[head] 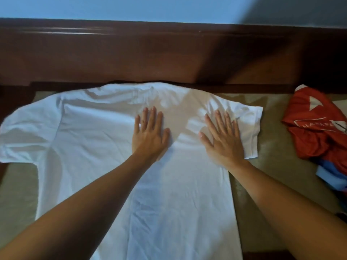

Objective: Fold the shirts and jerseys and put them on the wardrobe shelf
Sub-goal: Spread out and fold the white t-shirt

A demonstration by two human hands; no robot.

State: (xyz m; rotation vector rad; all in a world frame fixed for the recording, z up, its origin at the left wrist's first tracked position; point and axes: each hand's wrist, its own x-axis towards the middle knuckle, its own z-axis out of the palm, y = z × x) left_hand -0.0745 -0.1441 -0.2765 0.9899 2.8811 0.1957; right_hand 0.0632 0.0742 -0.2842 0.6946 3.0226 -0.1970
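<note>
Headboard [169, 57] walls the far side — red jersey [317, 128] crowds the right.

Under my flat left hand [148, 136] and right hand [224, 140] the white shirt [90, 139] is thin, matt cloth, soft-looking and lightly creased. It lies on the bed [272, 166], whose cover is a dull olive fabric with a faint sheen near its right edge. Along the far edge runs the headboard [131, 55], dark reddish wood, polished and glossy. At the right edge sits a crumpled red jersey [317, 132], smoother cloth with white print.
</note>
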